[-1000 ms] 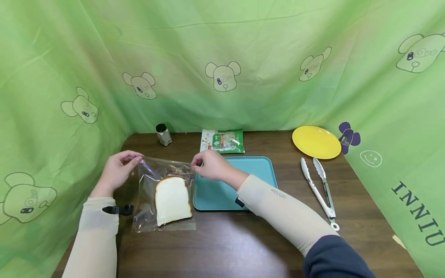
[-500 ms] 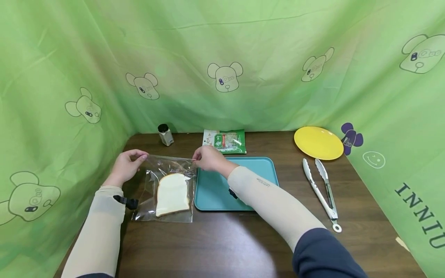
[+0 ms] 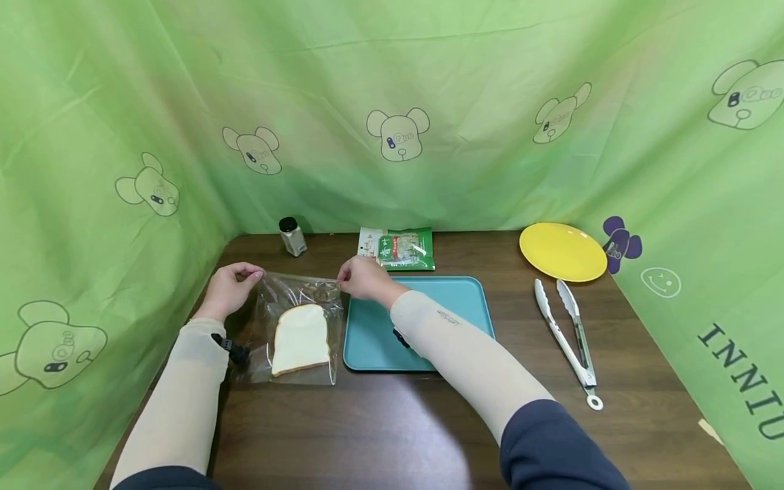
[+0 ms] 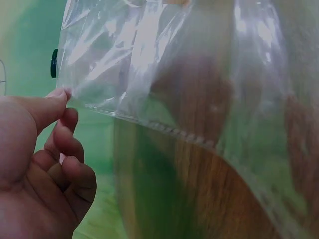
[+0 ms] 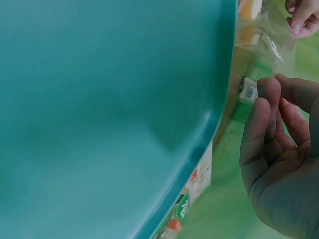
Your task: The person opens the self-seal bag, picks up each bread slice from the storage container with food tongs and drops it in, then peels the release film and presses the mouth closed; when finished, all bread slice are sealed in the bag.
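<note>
A clear plastic bag (image 3: 263,340) with a slice of white bread (image 3: 301,341) inside lies left of the blue tray (image 3: 422,347). My left hand (image 3: 228,291) pinches the bag's far left corner between thumb and forefinger; the left wrist view shows that hand (image 4: 50,159) at the edge of the clear film (image 4: 114,74). At the far right corner, my right hand (image 3: 365,279) pinches the bag over the tray's left edge. In the right wrist view, thumb and fingertips of the right hand (image 5: 279,144) meet on the film (image 5: 271,45).
Behind the tray lies a green and white packet (image 3: 404,249). A black-capped jar (image 3: 292,237) stands at the back left. On the right are a yellow plate (image 3: 563,252) and white-handled tongs (image 3: 569,344). A green curtain (image 3: 398,184) closes off the back and sides.
The bag, with the bread inside, has shifted away from me and lies flatter on the table. Both hands keep their pinch on its corners; the view has also turned slightly.
</note>
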Motion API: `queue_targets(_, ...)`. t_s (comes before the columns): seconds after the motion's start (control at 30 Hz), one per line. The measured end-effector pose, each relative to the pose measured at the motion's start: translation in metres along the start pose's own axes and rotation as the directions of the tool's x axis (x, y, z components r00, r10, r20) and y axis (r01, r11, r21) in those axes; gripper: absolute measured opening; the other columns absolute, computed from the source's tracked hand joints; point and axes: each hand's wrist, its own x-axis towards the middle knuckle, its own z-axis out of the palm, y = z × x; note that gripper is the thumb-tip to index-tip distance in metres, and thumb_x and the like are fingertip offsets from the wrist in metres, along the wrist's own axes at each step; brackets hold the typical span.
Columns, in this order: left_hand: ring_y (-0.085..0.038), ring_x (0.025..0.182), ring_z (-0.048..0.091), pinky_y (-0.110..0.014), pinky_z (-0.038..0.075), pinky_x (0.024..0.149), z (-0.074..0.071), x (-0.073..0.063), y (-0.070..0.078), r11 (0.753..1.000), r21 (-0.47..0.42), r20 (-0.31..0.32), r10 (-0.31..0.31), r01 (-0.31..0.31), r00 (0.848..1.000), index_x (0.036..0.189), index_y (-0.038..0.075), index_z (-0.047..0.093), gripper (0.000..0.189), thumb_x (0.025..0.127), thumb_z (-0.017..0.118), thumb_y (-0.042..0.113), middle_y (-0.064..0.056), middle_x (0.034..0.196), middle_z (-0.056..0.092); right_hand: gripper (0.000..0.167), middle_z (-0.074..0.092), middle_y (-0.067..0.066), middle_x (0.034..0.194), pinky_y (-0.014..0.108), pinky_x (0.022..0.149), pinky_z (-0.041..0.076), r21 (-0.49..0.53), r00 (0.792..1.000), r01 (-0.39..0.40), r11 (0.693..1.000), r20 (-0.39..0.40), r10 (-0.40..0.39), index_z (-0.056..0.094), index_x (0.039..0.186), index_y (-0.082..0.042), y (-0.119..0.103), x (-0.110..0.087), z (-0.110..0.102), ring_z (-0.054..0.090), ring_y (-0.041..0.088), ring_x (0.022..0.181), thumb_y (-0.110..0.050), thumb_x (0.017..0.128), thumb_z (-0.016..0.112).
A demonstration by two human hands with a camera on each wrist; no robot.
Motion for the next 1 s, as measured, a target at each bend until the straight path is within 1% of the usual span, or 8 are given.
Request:
queue_targets(0.07, -0.022, 0.087, 0.062, -0.035, 0.047, 0.078, 0.003, 0.002, 0.0, 1.0, 0.003, 0.003, -0.013, 0.013, 1.0, 0.108, 0.002, 0.077, 0.02, 0.106, 0.065, 0.019, -0.017, 0.104, 0.076, 0.011, 0.073, -0.007, 0.082, 0.031, 0.063, 0.051, -0.021, 1.0, -0.01, 1.0, -0.001, 0.01, 0.079, 0.096, -0.021, 0.002, 0.001, 0.001, 0.064, 0.011, 0.068, -0.026, 0.102, 0.071)
queue_targets(0.27, -0.025, 0.086, 0.064, -0.039, 0.047, 0.078, 0.011, 0.008, -0.001, 0.999, 0.018, 0.011, -0.037, 0.037, 0.999, 0.108, 0.004, 0.076, 0.019, 0.106, 0.065, 0.018, -0.015, 0.1, 0.075, 0.012, 0.072, -0.006, 0.08, 0.03, 0.062, 0.051, -0.019, 1.0, -0.018, 1.0, -0.011, 0.018, 0.078, 0.094, -0.02, 0.012, 0.006, 0.004, 0.064, 0.011, 0.066, -0.025, 0.102, 0.071)
queue_targets(0.4, -0.029, 0.089, 0.065, -0.042, 0.048, 0.08, 0.015, 0.012, -0.002, 0.998, 0.031, 0.012, -0.05, 0.05, 0.999, 0.107, 0.004, 0.077, 0.018, 0.106, 0.064, 0.017, -0.015, 0.1, 0.075, 0.014, 0.07, -0.008, 0.079, 0.03, 0.061, 0.05, -0.036, 0.999, -0.032, 0.999, -0.026, 0.031, 0.079, 0.094, -0.02, 0.012, 0.008, 0.005, 0.062, 0.012, 0.067, -0.026, 0.103, 0.07)
queue_targets(0.57, -0.031, 0.091, 0.064, -0.043, 0.047, 0.08, 0.019, 0.017, -0.002, 0.995, 0.046, 0.029, -0.093, 0.091, 0.995, 0.109, 0.005, 0.077, 0.02, 0.107, 0.063, 0.019, -0.015, 0.101, 0.074, 0.015, 0.069, -0.006, 0.079, 0.03, 0.059, 0.049, -0.034, 0.996, -0.069, 0.997, -0.05, 0.067, 0.079, 0.096, -0.019, 0.015, 0.011, 0.005, 0.06, 0.012, 0.067, -0.027, 0.103, 0.069)
queue_targets(0.7, -0.032, 0.095, 0.064, -0.044, 0.048, 0.081, 0.02, 0.018, -0.002, 0.991, 0.061, 0.045, -0.123, 0.12, 0.991, 0.11, 0.006, 0.078, 0.022, 0.108, 0.062, 0.022, -0.015, 0.104, 0.074, 0.015, 0.07, -0.006, 0.083, 0.031, 0.06, 0.05, -0.02, 0.994, -0.093, 0.995, -0.06, 0.091, 0.079, 0.099, -0.018, 0.019, 0.014, 0.004, 0.061, 0.013, 0.068, -0.027, 0.104, 0.068)
queue_targets(0.87, -0.034, 0.096, 0.065, -0.044, 0.048, 0.082, 0.022, 0.019, -0.003, 0.99, 0.054, 0.04, -0.134, 0.132, 0.99, 0.11, 0.004, 0.078, 0.023, 0.107, 0.064, 0.022, -0.017, 0.105, 0.074, 0.016, 0.07, -0.006, 0.09, 0.031, 0.063, 0.05, -0.002, 0.99, -0.124, 0.992, -0.065, 0.123, 0.079, 0.102, -0.018, 0.023, 0.015, 0.004, 0.061, 0.013, 0.071, -0.026, 0.105, 0.065)
queue_targets(1.0, -0.035, 0.097, 0.064, -0.044, 0.048, 0.082, 0.024, 0.018, -0.003, 0.987, 0.047, 0.04, -0.158, 0.156, 0.987, 0.111, 0.003, 0.077, 0.024, 0.106, 0.063, 0.022, -0.019, 0.108, 0.074, 0.017, 0.072, -0.004, 0.095, 0.031, 0.064, 0.051, 0.001, 0.99, -0.13, 0.992, -0.06, 0.129, 0.08, 0.105, -0.018, 0.025, 0.016, 0.004, 0.062, 0.013, 0.072, -0.025, 0.106, 0.064)
